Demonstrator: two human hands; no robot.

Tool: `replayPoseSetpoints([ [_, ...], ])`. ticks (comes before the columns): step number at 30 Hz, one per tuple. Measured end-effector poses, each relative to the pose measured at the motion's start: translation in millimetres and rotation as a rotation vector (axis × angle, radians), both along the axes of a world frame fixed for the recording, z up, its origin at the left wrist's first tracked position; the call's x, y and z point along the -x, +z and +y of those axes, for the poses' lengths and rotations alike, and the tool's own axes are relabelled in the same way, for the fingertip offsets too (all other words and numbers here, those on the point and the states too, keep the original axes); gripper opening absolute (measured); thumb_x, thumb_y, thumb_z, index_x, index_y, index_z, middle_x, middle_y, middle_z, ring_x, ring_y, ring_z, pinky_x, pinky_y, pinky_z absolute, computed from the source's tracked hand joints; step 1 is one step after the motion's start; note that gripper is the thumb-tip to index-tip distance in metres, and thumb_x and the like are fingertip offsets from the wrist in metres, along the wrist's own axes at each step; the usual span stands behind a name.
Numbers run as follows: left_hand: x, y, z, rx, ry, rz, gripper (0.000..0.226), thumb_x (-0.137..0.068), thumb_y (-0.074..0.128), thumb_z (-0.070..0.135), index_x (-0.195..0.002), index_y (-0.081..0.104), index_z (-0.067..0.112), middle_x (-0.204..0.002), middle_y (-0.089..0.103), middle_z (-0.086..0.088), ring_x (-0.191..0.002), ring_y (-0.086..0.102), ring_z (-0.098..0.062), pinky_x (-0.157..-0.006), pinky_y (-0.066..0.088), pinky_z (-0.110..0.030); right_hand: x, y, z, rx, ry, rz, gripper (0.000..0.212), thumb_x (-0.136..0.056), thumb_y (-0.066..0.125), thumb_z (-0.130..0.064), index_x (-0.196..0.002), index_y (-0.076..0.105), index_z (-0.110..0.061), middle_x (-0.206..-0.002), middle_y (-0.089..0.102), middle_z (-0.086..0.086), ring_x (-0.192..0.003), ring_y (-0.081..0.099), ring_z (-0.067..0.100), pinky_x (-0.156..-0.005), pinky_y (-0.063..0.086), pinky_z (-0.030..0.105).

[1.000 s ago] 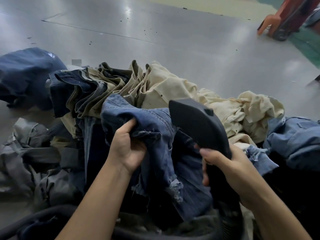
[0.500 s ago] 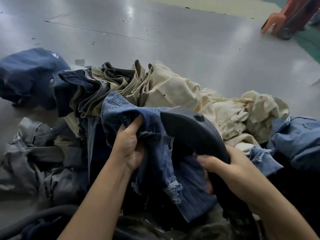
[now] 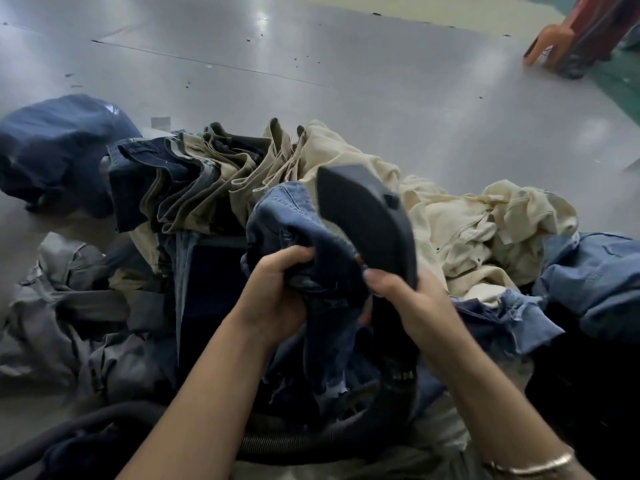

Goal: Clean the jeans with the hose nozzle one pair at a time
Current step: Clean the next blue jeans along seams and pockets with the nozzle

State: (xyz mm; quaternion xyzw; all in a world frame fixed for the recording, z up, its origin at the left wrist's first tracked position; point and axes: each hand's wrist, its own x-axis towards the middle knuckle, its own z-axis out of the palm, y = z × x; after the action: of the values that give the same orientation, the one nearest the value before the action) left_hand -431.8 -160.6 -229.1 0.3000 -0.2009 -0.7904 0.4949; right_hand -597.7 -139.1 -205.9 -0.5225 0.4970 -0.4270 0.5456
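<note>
A pair of blue jeans [image 3: 284, 216] with frayed rips is bunched in front of me. My left hand [image 3: 277, 289] grips a fold of its denim. My right hand [image 3: 405, 299] grips the dark grey hose nozzle [image 3: 367, 216] low on its body. The nozzle's wide flat head points up and away, pressed against the jeans' right side. Its ribbed black hose [image 3: 311, 441] curls below my arms. The nozzle's mouth is hidden.
Folded dark and khaki trousers [image 3: 194, 181] lie stacked behind, cream garments [image 3: 467, 230] to the right, lighter blue denim [image 3: 595, 278] at far right, grey clothes [image 3: 69, 306] at left. A dark blue bundle [image 3: 59, 147] sits on the grey floor. An orange chair [image 3: 568, 39] stands far right.
My two hands have come closer together, bunching the blue jeans tighter against the nozzle. The nozzle head has tilted more upright and my left hand has shifted right.
</note>
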Motion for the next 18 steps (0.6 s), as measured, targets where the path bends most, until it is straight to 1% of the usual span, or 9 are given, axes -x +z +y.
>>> replayPoseSetpoints([
  [4, 1, -1, -2, 0.082, 0.062, -0.014, 0.029, -0.073, 0.060, 0.009, -0.099, 0.070, 0.001, -0.095, 0.071, -0.018, -0.087, 0.069, -0.029, -0.079, 0.057, -0.038, -12, -10, -6, 0.025, -0.067, -0.007, 0.016, -0.075, 0.064, -0.029, -0.078, 0.060, -0.014, -0.052, 0.061, -0.001, -0.043, 0.057, 0.013, -0.044, 0.045, 0.022],
  [5, 1, -2, -2, 0.118, 0.138, -0.227, 0.021, -0.081, 0.061, 0.011, -0.100, 0.066, 0.004, -0.095, 0.070, -0.017, -0.090, 0.068, -0.030, -0.081, 0.056, -0.038, -10, -9, -9, 0.027, -0.122, -0.044, 0.017, -0.075, 0.064, -0.030, -0.077, 0.061, -0.013, -0.052, 0.061, 0.000, -0.043, 0.056, 0.014, -0.043, 0.044, 0.022],
  [6, 0, -3, -3, 0.147, 0.188, -0.561, 0.016, -0.086, 0.065, 0.021, -0.096, 0.062, 0.009, -0.091, 0.069, -0.012, -0.090, 0.066, -0.028, -0.080, 0.054, -0.036, -8, -8, -12, 0.029, -0.175, -0.087, 0.018, -0.075, 0.065, -0.030, -0.076, 0.061, -0.012, -0.051, 0.060, 0.002, -0.043, 0.056, 0.014, -0.043, 0.044, 0.023],
  [8, 2, -7, 2, 0.139, 0.229, -1.166, 0.043, -0.076, 0.064, 0.058, -0.079, 0.058, 0.016, -0.073, 0.064, 0.000, -0.071, 0.061, -0.016, -0.063, 0.045, -0.029, -4, -5, -17, 0.035, -0.244, -0.145, 0.020, -0.076, 0.066, -0.031, -0.075, 0.061, -0.011, -0.051, 0.059, 0.007, -0.045, 0.058, 0.016, -0.044, 0.045, 0.024],
  [9, 4, -5, 8, 0.110, 0.184, -1.216, 0.057, -0.064, 0.059, 0.073, -0.072, 0.057, 0.016, -0.062, 0.061, 0.003, -0.059, 0.058, -0.013, -0.055, 0.042, -0.026, -3, -5, -18, 0.042, -0.254, -0.153, 0.022, -0.076, 0.066, -0.032, -0.076, 0.061, -0.011, -0.052, 0.059, 0.008, -0.046, 0.058, 0.017, -0.045, 0.046, 0.024],
  [11, 14, -1, 21, 0.033, 0.082, -1.019, 0.067, -0.053, 0.054, 0.079, -0.066, 0.058, 0.014, -0.048, 0.058, 0.003, -0.042, 0.056, -0.012, -0.042, 0.041, -0.020, -5, -5, -17, 0.066, -0.244, -0.149, 0.022, -0.077, 0.065, -0.031, -0.078, 0.062, -0.009, -0.052, 0.059, 0.008, -0.047, 0.058, 0.016, -0.047, 0.046, 0.023],
  [12, 20, -1, 23, -0.007, 0.083, -0.902, 0.061, -0.060, 0.058, 0.073, -0.068, 0.060, 0.012, -0.046, 0.059, 0.001, -0.040, 0.057, -0.012, -0.039, 0.042, -0.018, -6, -5, -15, 0.080, -0.229, -0.143, 0.023, -0.078, 0.065, -0.030, -0.080, 0.063, -0.007, -0.052, 0.059, 0.008, -0.047, 0.057, 0.016, -0.048, 0.046, 0.022],
  [14, 26, -4, 24, -0.059, 0.150, -0.778, 0.040, -0.079, 0.064, 0.051, -0.075, 0.064, 0.011, -0.051, 0.064, -0.001, -0.046, 0.063, -0.012, -0.041, 0.047, -0.018, -10, -5, -13, 0.097, -0.200, -0.142, 0.026, -0.078, 0.064, -0.028, -0.085, 0.063, -0.004, -0.050, 0.059, 0.007, -0.047, 0.057, 0.014, -0.049, 0.045, 0.021],
  [18, 25, -5, 20, -0.191, 0.250, -0.388, 0.017, -0.089, 0.063, 0.030, -0.086, 0.067, 0.013, -0.070, 0.072, 0.000, -0.067, 0.070, -0.009, -0.056, 0.055, -0.018, -11, -6, -7, 0.126, -0.187, -0.121, 0.019, -0.079, 0.064, -0.030, -0.083, 0.065, -0.012, -0.049, 0.060, 0.006, -0.046, 0.057, 0.013, -0.049, 0.045, 0.019],
])
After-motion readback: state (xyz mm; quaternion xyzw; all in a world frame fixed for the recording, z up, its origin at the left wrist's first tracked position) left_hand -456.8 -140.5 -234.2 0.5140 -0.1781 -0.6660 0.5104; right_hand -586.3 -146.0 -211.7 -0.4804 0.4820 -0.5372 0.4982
